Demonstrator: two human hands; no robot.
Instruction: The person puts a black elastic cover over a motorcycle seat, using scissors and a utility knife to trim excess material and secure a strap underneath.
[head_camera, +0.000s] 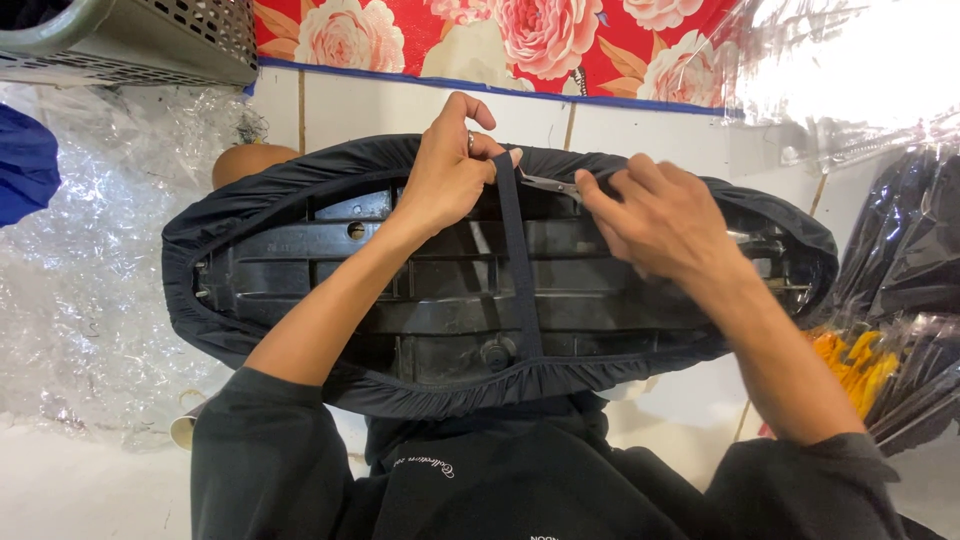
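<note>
- A long black plastic seat base (440, 290) lies upside down on the white table (640, 130), right in front of the person.
- A stretchy black cloth cover (250, 205) wraps around the whole rim of the seat, with a gathered edge all the way round.
- A narrow dark strap (520, 270) runs straight across the open underside, from the near edge of the cover to the far edge.
- The left hand (445, 170) is closed on the far end of the strap and presses it against the far rim of the cover.
- The right hand (665, 215) is closed on a pair of small metal scissors (550, 185), and the blades point at the top of the strap, just beside the left fingers.
- I think the step in hand is snipping at the far end of the strap.
- The next move needs a small, careful cut: the blades must miss the left fingers and must not nick the cover.
- Crinkly clear plastic wrap (80, 290) lies on the left, and a red flowered cloth (500, 40) hangs behind.
</note>
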